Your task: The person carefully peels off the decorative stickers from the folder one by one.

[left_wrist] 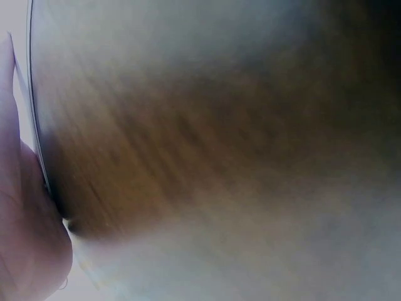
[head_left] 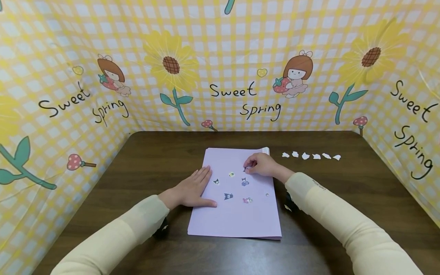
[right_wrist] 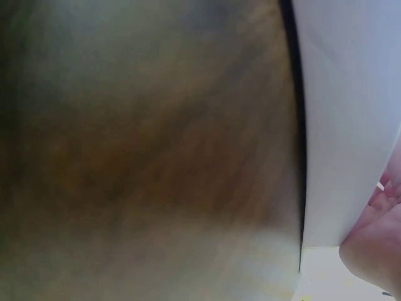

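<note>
Yellow-checked cloth (head_left: 220, 68) starts us off at the far left, lettered "Sweet Spring" and wrapping round behind the dark wooden counter (head_left: 137, 160). Moving in, a cream left sleeve (head_left: 110, 233), then the left hand (head_left: 192, 188), laid flat on the left edge of a lilac sheet stack (head_left: 233, 225), its grip spread wide, thumb out to the side. Left wrist view: the side of that hand close up against the pale sheet's thin dark edge, with the brown surface blurred beyond.

Across the lilac now, and only the head view gives us these: a black-and-white sticker (head_left: 216, 181), a dark blue sticker (head_left: 228, 196) lower down, a small yellow-green sticker (head_left: 232, 174) higher up, then a blue-grey sticker (head_left: 245, 182) and, below it, a pink sticker (head_left: 247, 200). Just above the blue-grey one, a small dark sticker (head_left: 245, 169) sits at the fingertips of the right hand (head_left: 262, 165), grip narrow, pinching it at the sheet's surface. A tiny round spot (head_left: 267, 194) lies near the right edge.

Right wrist view adds what the head view hides: the underside of the palm and curled fingers over the pale sheet. Farther right, a cream right sleeve (head_left: 337, 221), and beyond the stack, six white scraps (head_left: 305, 156) in a row.
</note>
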`<action>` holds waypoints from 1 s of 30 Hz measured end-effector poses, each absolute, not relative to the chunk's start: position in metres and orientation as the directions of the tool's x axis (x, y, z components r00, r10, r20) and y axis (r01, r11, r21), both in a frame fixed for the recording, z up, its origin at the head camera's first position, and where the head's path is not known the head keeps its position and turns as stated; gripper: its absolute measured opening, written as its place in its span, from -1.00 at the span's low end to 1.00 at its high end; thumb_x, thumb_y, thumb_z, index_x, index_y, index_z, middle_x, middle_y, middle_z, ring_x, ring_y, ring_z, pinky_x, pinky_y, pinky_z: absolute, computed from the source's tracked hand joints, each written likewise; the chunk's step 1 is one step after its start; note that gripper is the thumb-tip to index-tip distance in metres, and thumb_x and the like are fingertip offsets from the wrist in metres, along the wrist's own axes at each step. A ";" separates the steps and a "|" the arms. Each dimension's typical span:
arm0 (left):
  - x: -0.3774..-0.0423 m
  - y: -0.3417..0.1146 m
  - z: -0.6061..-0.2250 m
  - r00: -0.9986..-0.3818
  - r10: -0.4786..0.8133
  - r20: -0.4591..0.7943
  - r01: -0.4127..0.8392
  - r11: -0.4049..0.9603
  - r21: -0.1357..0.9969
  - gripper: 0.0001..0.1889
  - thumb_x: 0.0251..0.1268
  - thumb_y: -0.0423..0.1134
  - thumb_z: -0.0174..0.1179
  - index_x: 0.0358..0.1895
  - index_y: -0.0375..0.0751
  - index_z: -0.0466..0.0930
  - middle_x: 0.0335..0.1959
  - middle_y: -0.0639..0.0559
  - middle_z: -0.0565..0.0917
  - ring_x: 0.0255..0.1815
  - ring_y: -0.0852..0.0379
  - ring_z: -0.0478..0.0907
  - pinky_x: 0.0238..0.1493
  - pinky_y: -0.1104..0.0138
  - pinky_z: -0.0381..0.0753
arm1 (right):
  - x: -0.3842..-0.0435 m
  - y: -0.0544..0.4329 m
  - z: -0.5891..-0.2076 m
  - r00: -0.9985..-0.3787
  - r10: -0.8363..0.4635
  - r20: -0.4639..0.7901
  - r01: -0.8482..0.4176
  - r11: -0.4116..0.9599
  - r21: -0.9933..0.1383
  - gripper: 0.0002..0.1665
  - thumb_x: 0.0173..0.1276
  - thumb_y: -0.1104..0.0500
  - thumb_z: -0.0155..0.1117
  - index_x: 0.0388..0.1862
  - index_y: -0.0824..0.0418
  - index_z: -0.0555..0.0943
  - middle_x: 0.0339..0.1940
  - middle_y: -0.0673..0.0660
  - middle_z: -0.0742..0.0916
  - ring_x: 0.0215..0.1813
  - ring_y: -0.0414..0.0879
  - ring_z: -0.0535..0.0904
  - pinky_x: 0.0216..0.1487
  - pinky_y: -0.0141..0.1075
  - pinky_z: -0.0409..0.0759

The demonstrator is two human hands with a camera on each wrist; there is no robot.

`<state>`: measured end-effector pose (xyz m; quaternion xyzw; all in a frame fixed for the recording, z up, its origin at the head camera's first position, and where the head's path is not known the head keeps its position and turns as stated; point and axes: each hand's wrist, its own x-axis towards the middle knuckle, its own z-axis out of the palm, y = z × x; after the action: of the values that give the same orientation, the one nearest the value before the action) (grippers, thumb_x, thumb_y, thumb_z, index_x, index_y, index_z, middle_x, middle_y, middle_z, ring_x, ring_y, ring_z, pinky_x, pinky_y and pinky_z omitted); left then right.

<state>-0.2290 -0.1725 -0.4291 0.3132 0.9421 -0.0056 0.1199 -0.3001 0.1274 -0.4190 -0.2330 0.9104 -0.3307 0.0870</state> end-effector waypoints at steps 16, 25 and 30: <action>-0.227 -0.173 -0.425 -0.771 0.596 -0.223 0.596 0.800 0.077 0.26 0.05 0.64 -0.18 0.54 -0.35 -0.24 0.57 -0.21 -0.23 0.56 -0.09 -0.32 0.48 0.12 -0.22 | -0.299 0.125 -0.417 -0.878 -0.479 -0.027 -0.340 0.661 -0.669 -0.91 0.20 0.22 0.47 -0.31 0.17 0.73 -0.43 0.02 0.64 -0.28 -0.07 0.47 -0.19 -0.28 0.44; -0.226 -0.172 -0.425 -0.770 0.600 -0.218 0.598 0.797 0.081 0.26 0.05 0.64 -0.18 0.54 -0.35 -0.23 0.57 -0.22 -0.23 0.56 -0.09 -0.32 0.48 0.10 -0.22 | -0.301 0.126 -0.419 -0.875 -0.484 -0.020 -0.350 0.662 -0.663 -0.93 0.21 0.20 0.47 -0.33 0.13 0.72 -0.45 0.00 0.65 -0.29 -0.08 0.48 -0.19 -0.28 0.45; -0.226 -0.173 -0.426 -0.772 0.595 -0.222 0.594 0.800 0.077 0.26 0.04 0.65 -0.19 0.54 -0.34 -0.24 0.57 -0.21 -0.24 0.56 -0.08 -0.33 0.48 0.10 -0.23 | -0.302 0.126 -0.421 -0.877 -0.480 -0.022 -0.340 0.652 -0.678 -0.93 0.21 0.21 0.46 -0.34 0.13 0.72 -0.45 0.00 0.64 -0.30 -0.08 0.48 -0.20 -0.28 0.45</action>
<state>-0.2265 -0.1730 -0.4258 0.3159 0.9414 0.0012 0.1185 -0.3020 0.1259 -0.4209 -0.2269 0.9033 -0.3500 0.1003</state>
